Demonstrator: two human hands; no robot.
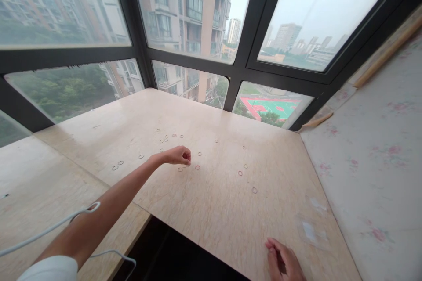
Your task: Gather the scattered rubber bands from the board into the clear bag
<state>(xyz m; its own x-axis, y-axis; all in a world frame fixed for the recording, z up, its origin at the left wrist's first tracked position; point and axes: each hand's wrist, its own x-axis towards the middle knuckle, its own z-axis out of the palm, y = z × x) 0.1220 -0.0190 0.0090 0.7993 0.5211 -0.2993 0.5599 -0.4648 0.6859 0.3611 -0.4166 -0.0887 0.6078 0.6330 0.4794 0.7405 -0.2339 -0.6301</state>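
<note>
Thin, multicoloured rings lie scattered across the desk's middle; among them, the left hand has its fingers curled closed, contents hidden. By the near edge, the right hand's fingers are loosely curled, partly open.

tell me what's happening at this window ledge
A person's left hand is lowered, fingers curled, over small rings scattered on the pale ledge; whether it grips one can't be made out. The right hand rests near the front edge, with clear plastic packaging beside it.
</note>
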